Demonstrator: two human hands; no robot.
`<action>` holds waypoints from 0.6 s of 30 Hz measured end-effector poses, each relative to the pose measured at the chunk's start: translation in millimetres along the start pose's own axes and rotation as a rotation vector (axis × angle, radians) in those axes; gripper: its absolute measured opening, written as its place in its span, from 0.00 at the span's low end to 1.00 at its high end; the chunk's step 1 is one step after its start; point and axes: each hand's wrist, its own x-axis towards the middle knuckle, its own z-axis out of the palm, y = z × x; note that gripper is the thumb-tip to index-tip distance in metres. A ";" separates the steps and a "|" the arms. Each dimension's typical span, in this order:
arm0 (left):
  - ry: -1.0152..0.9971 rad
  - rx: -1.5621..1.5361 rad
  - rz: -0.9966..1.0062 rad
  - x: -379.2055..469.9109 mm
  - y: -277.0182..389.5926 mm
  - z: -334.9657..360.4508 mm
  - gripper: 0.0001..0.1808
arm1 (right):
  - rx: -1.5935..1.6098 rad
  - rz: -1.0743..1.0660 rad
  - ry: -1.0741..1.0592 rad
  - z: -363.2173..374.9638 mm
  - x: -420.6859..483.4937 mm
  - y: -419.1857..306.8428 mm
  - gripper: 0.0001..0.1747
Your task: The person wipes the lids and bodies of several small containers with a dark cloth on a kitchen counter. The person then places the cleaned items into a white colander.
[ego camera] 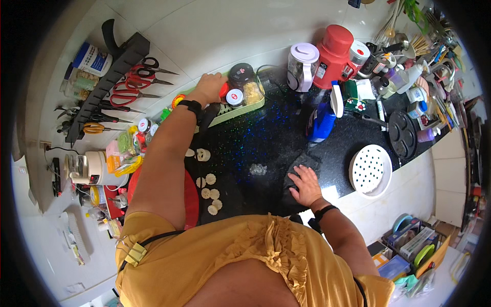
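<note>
My left hand reaches to the back of the black countertop, over a pale green tray of jars. Its fingers are bent down beside a red-lidded jar; whether they grip anything is hidden. My right hand lies palm down on a dark grey cloth, fingers a little spread. A small clear crumpled piece sits on the counter left of the cloth. Several pale round slices or moulds lie nearer my left arm. A blue spray bottle with a white trigger stands behind the cloth.
A white perforated basket sits at the right counter edge, near a black multi-cup pan. A red thermos and a lidded pitcher stand at the back. A red round board is under my left arm. Scissors hang at left.
</note>
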 end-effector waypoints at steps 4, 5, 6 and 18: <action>0.056 -0.028 -0.028 -14.5 -12.7 -27.0 0.36 | -0.010 -0.012 0.011 0.7 -0.3 0.9 0.30; 0.090 -0.050 -0.032 -20.5 -15.6 -35.2 0.36 | -0.007 -0.011 0.009 0.9 -0.3 1.2 0.30; 0.135 -0.097 -0.021 -28.6 -19.1 -44.4 0.36 | 0.002 -0.018 0.027 1.2 -0.3 1.6 0.30; 0.304 -0.783 -0.205 -176.7 56.0 -127.2 0.38 | 0.000 -0.053 0.063 2.9 -1.5 1.9 0.31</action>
